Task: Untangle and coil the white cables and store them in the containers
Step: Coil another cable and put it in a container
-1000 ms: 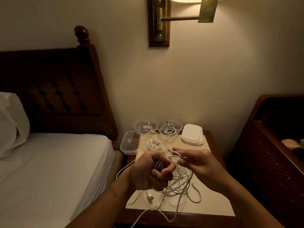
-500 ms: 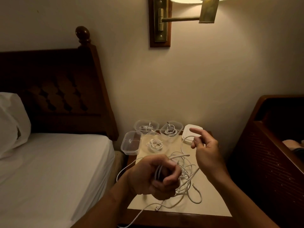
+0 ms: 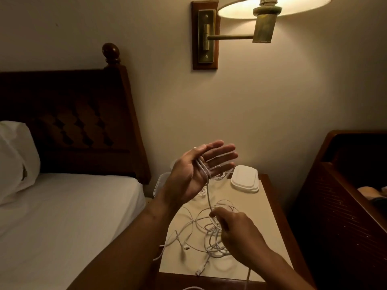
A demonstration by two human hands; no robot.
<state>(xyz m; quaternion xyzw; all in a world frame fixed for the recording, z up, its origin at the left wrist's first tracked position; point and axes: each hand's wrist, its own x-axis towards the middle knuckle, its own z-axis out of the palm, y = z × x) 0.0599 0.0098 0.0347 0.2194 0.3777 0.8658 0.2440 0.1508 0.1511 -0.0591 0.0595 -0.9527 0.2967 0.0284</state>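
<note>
My left hand is raised above the nightstand, palm up, fingers straight, with several turns of white cable wound around the palm. One strand runs down from it to my right hand, which pinches it between thumb and fingers. Below lies a tangle of white cables on the nightstand, with plug ends near the front edge. The clear containers at the back are mostly hidden behind my left hand.
A stack of white lids lies at the nightstand's back right. A bed with a pillow is on the left, a dark wooden headboard on the right. A wall lamp hangs overhead.
My left hand rose and opened flat, the cable now wrapped round its palm. My right hand came down from near the lids to the tangle, pulling a strand.
</note>
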